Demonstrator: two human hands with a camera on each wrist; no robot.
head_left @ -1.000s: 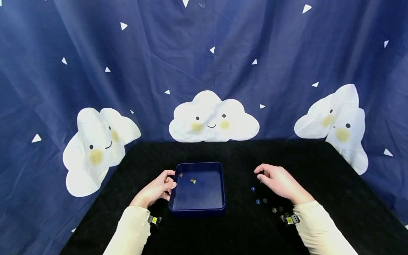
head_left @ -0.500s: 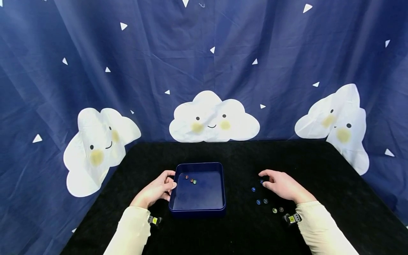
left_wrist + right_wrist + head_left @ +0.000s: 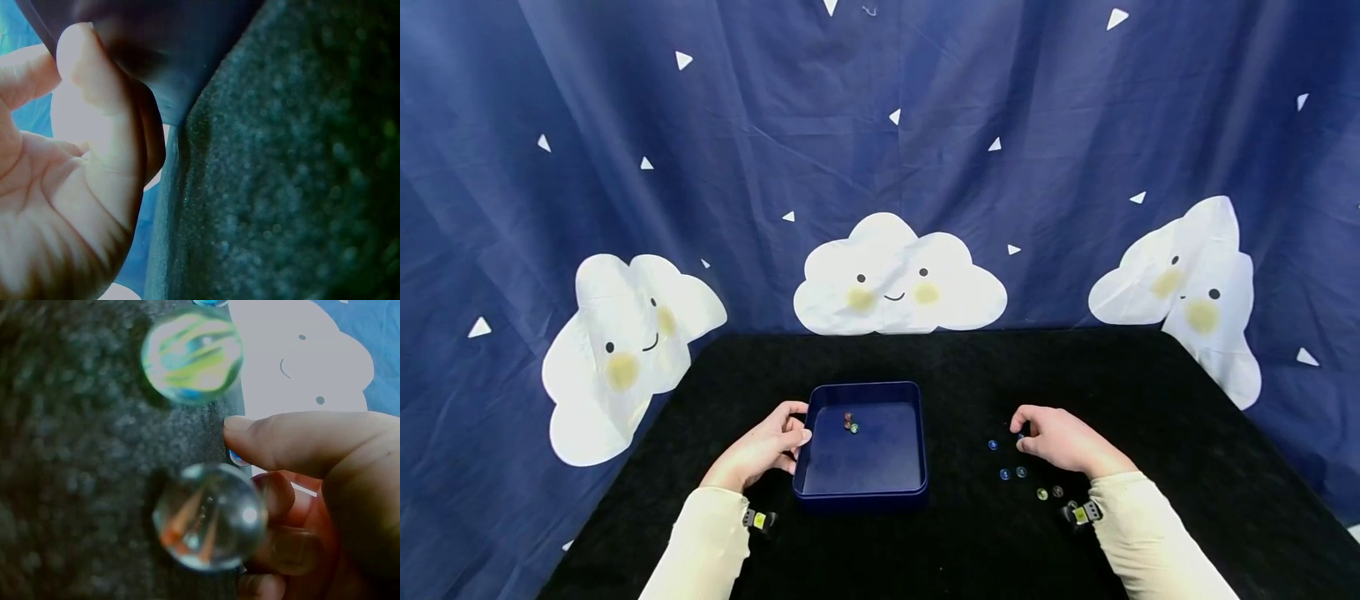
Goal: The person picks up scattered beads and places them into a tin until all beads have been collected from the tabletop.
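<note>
The right hand (image 3: 1063, 439) is partly hiding a blue marble (image 3: 1021, 435) — thumb and fingertip are pinching it; the left hand (image 3: 763, 448) is gripping the box (image 3: 867, 502) by its side.

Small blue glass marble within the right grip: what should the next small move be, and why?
Probably lift the small blue glass marble off the black tabletop: the right grip has thumb and finger on either side of it, while the left grip holds the side of the square dark-blue box, where three small glass marbles already lie.
</note>
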